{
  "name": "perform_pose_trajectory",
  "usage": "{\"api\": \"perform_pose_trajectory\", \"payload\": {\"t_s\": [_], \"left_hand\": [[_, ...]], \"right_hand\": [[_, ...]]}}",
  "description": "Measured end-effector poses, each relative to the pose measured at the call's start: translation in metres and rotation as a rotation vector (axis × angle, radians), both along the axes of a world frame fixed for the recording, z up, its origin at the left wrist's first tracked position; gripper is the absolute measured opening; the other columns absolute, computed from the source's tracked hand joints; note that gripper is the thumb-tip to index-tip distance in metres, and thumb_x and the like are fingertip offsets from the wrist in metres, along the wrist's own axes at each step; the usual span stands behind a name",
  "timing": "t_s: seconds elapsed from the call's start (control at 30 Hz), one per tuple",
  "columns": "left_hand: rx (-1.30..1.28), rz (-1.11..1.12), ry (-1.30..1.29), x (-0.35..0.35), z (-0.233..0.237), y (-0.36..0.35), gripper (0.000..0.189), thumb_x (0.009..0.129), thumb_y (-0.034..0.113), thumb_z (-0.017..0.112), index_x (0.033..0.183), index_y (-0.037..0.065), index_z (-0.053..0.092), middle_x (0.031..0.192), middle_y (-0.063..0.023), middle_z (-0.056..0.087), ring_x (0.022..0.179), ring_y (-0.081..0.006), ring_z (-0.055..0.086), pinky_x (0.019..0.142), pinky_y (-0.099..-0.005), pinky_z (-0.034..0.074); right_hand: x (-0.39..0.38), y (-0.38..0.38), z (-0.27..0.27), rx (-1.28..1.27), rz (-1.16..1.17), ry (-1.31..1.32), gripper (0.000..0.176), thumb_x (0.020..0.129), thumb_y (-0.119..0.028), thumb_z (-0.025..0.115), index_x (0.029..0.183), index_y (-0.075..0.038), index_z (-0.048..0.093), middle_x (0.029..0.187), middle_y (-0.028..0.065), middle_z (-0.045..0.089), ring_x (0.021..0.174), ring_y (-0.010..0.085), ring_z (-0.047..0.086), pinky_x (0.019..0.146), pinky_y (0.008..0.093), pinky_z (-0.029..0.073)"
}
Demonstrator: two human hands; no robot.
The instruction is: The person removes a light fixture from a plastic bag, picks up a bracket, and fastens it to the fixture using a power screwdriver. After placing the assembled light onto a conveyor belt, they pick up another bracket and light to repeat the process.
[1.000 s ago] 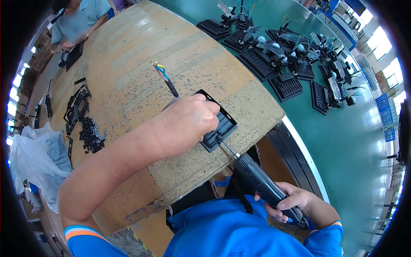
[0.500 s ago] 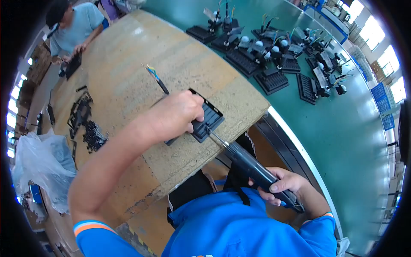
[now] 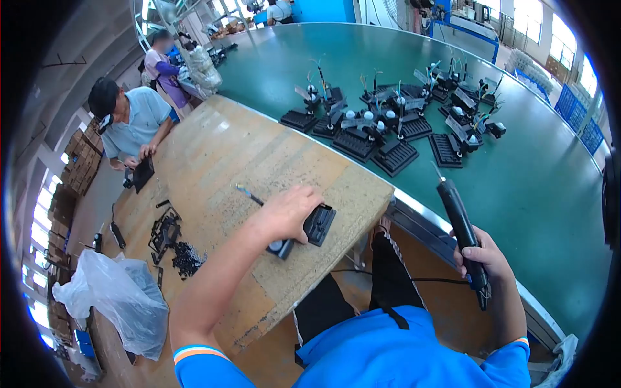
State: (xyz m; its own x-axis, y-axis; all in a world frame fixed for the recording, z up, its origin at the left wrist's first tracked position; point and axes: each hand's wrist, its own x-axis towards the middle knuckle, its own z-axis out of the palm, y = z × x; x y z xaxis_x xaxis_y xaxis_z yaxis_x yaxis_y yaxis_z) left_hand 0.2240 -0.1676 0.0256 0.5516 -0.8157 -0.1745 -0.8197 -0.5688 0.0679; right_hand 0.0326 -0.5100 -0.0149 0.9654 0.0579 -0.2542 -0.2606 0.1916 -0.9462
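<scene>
Black shallow rectangular housing with a raised rim (image 3: 320,226) sits by the near edge of the worn tan wooden worktop (image 3: 259,149); I take it as my landmark. From my remote seat I see the left hand (image 3: 292,210) at its left side, fingers bent over the upper corner and thumb spread apart below. I cannot tell how hard they grip. A small dark block with a round grey face (image 3: 278,246) shows under that hand, just left of the housing, and a black cable with coloured wire ends (image 3: 256,199) pokes out farther left.

To the right of the housing and well apart from it, I have the right hand (image 3: 482,258) with fingers wrapped around a black cylindrical electric screwdriver (image 3: 460,216), its thin metal bit pointing up.

Left of the housing lie a crumpled clear plastic bag (image 3: 123,294), a heap of small black parts (image 3: 187,258) and, beyond that, tangled black brackets (image 3: 165,233).

Beyond the housing, black finned lamps with white domes (image 3: 396,157) crowd a smooth green table (image 3: 530,168). Far to its left, a co-worker in a pale blue shirt (image 3: 139,123) handles a flat black panel (image 3: 143,174).
</scene>
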Motion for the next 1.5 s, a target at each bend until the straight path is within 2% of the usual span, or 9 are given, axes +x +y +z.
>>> {"api": "perform_pose_trajectory", "payload": {"t_s": [0.33,0.8,0.87,0.93,1.03,1.13,1.23,1.33,1.5], "left_hand": [[-0.027,0.011,-0.014,-0.005,0.011,0.017,0.062,0.055,0.006,0.075,0.113,0.01,0.051,0.107,-0.0068,0.052,0.106,-0.0279,0.048,0.086,-0.036,0.046],[0.325,-0.017,-0.392,0.179,0.004,0.06,0.034,0.079,0.009,0.049,0.113,0.015,0.051,0.109,-0.0015,0.054,0.105,-0.0203,0.051,0.085,-0.0337,0.043],[0.387,0.322,-0.63,0.238,0.036,0.043,0.035,0.08,0.008,0.048,0.115,0.015,0.05,0.109,-0.005,0.054,0.105,-0.0222,0.051,0.084,-0.037,0.042],[0.058,0.689,-1.553,0.367,-0.013,0.117,0.035,0.078,0.011,0.056,0.113,0.013,0.052,0.11,-0.0089,0.054,0.106,-0.0249,0.051,0.086,-0.0431,0.04],[-0.454,0.833,-0.891,0.348,0.009,0.019,0.04,0.074,0.015,0.063,0.112,0.009,0.054,0.113,-0.0117,0.054,0.107,-0.029,0.049,0.088,-0.0463,0.039],[-0.251,0.4,-0.63,0.327,-0.025,-0.014,0.041,0.072,0.009,0.059,0.113,0.012,0.056,0.12,-0.0135,0.051,0.113,-0.033,0.044,0.092,-0.0487,0.038],[-0.209,0.586,0.035,0.283,-0.051,-0.037,0.048,0.072,0.007,0.052,0.121,0.01,0.052,0.127,-0.0171,0.046,0.117,-0.0385,0.04,0.099,-0.046,0.034],[-0.357,0.485,-0.106,0.258,-0.078,-0.048,0.052,0.077,0.016,0.056,0.126,0.002,0.045,0.127,-0.026,0.042,0.116,-0.0413,0.041,0.099,-0.0463,0.033],[-0.615,0.776,-0.298,0.258,-0.076,-0.075,0.041,0.087,0.038,0.052,0.117,0.011,0.054,0.116,-0.0161,0.053,0.105,-0.0385,0.048,0.088,-0.0488,0.039]], "right_hand": [[0.019,-0.046,-0.026,0.016,-0.092,-0.026,0.062,0.063,-0.024,0.072,0.11,0.003,0.042,0.065,0.0102,0.057,0.047,0.0164,0.057,0.043,0.0257,0.049],[0.024,-0.079,-0.054,0.514,0.047,0.13,0.07,0.062,-0.013,0.077,0.115,0.009,0.037,0.068,0.0226,0.058,0.055,0.0289,0.061,0.046,0.0368,0.051],[0.021,-0.084,-0.063,0.608,0.049,0.145,0.069,0.064,-0.008,0.075,0.118,0.009,0.036,0.071,0.0256,0.058,0.057,0.0311,0.062,0.048,0.0387,0.052],[0.018,-0.083,-0.064,0.681,-0.012,0.154,0.068,0.065,-0.005,0.074,0.118,0.009,0.035,0.071,0.0265,0.058,0.057,0.0321,0.062,0.05,0.0402,0.052],[0.013,-0.085,-0.066,0.71,-0.04,0.186,0.067,0.064,-0.001,0.073,0.119,0.009,0.035,0.072,0.0272,0.058,0.059,0.0332,0.063,0.052,0.0415,0.052],[0.015,-0.083,-0.067,0.733,-0.034,0.193,0.068,0.063,0.0,0.074,0.118,0.01,0.035,0.071,0.0275,0.059,0.061,0.0339,0.063,0.053,0.0422,0.052],[0.015,-0.081,-0.067,0.712,-0.088,0.182,0.068,0.062,-0.002,0.076,0.113,0.014,0.034,0.067,0.0296,0.056,0.054,0.0366,0.062,0.047,0.0447,0.053],[0.015,-0.085,-0.067,0.679,-0.045,0.213,0.069,0.063,-0.003,0.076,0.118,0.009,0.035,0.07,0.0269,0.059,0.058,0.0334,0.063,0.051,0.0409,0.053],[0.02,-0.081,-0.063,0.549,0.015,0.167,0.071,0.061,-0.008,0.078,0.115,0.009,0.036,0.069,0.0251,0.059,0.055,0.031,0.063,0.047,0.0378,0.052]]}}
